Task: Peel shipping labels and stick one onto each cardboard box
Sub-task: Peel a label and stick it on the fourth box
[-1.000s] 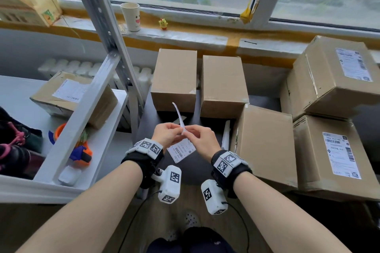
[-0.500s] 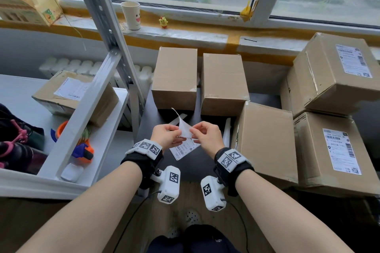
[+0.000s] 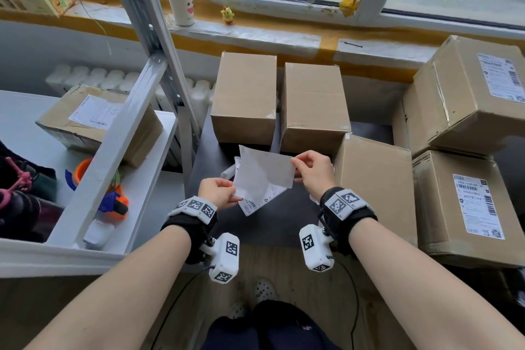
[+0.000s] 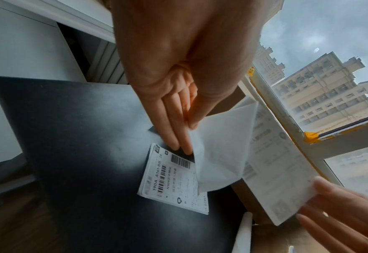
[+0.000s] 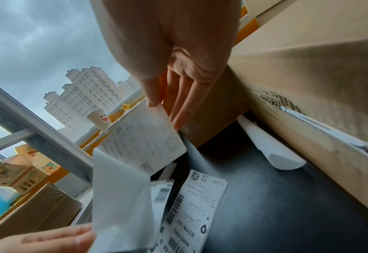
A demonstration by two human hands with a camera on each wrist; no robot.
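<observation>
My right hand [image 3: 294,165] pinches a corner of a shipping label [image 3: 265,172]; its blank back faces the head camera, and its print shows in the right wrist view [image 5: 144,142]. My left hand [image 3: 234,197] pinches the blank white backing sheet [image 4: 220,154], which is peeled away from the label and hangs beside it. Both are held above a small stack of printed labels [image 3: 255,203] on the dark table [image 3: 278,221]. Two plain cardboard boxes [image 3: 244,96] [image 3: 312,102] stand behind, and a third [image 3: 375,185] is at the right.
Two labelled boxes [image 3: 468,94] [image 3: 460,207] are stacked at the far right. Another labelled box [image 3: 96,122] sits on the white shelf [image 3: 147,179] at the left, behind a slanted metal post [image 3: 119,133]. A curled backing strip [image 5: 269,145] lies by the right box. A paper cup [image 3: 180,3] stands on the sill.
My hands have drawn apart: the right hand went right and up with the label, peeling it off the backing that the left hand holds.
</observation>
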